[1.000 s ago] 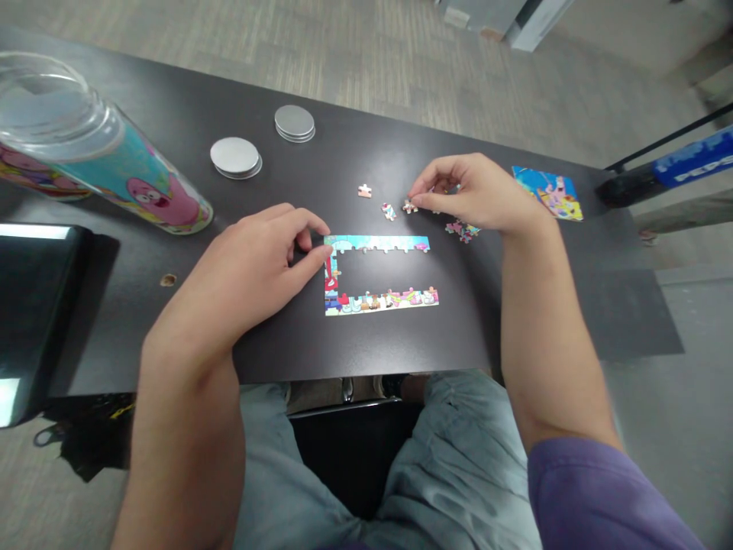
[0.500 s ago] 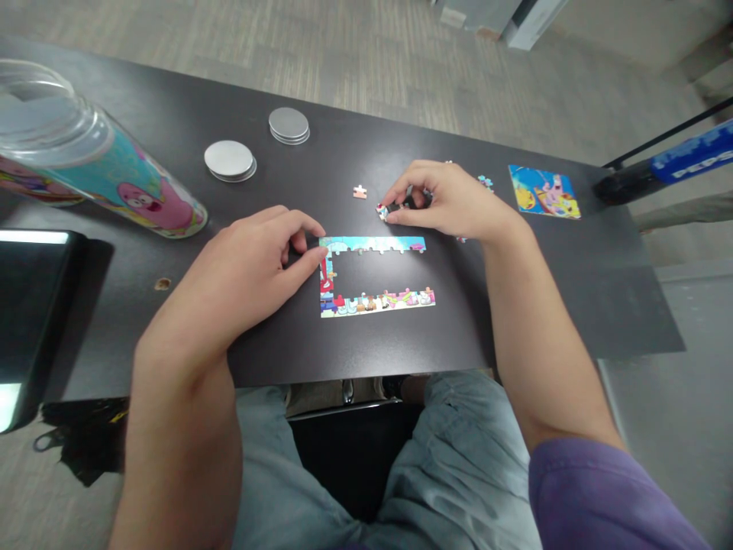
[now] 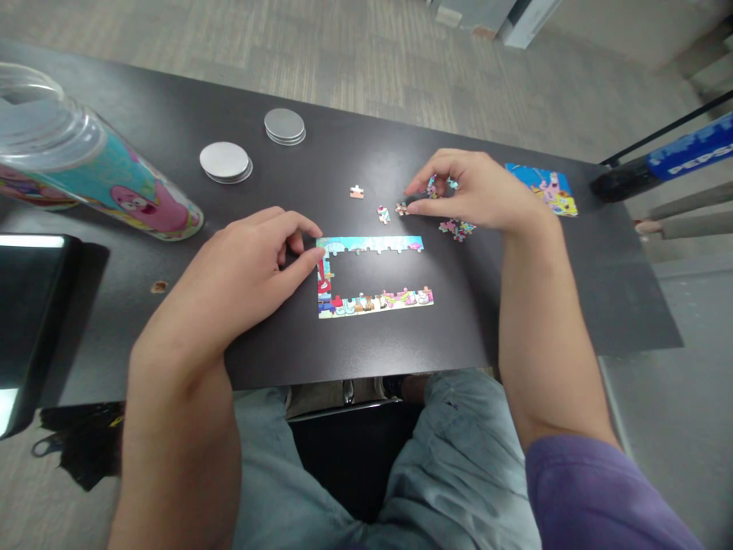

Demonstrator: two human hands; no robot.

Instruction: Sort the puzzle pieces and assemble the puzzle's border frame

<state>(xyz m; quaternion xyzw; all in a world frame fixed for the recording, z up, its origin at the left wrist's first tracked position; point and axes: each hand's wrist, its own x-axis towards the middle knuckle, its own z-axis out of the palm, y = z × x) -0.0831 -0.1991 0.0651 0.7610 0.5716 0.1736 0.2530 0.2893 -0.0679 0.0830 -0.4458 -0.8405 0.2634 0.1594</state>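
Note:
A partly joined jigsaw puzzle (image 3: 375, 303) lies on the dark table as a three-sided border, its right side open. My left hand (image 3: 252, 260) is at its upper left corner, thumb and index finger closed on the edge there. My right hand (image 3: 469, 187) is above and to the right of the border, with thumb and index finger apart. Just past the thumb tip lies a small puzzle piece (image 3: 401, 208). A white and red piece (image 3: 383, 215) and a pinkish piece (image 3: 356, 192) lie farther left. Loose pieces (image 3: 456, 229) cluster under and beside the right hand, partly hidden.
Two stacks of silver discs (image 3: 225, 160) (image 3: 285, 124) sit toward the table's far side. A clear-topped cartoon canister (image 3: 143, 195) and a black device (image 3: 34, 305) are at left. A cartoon picture card (image 3: 547, 189) lies right, near a blue Pepsi cylinder (image 3: 687, 149).
My right hand has let go of the white and red piece and moved right and slightly up, uncovering more loose pieces. My left hand stays at the puzzle's corner.

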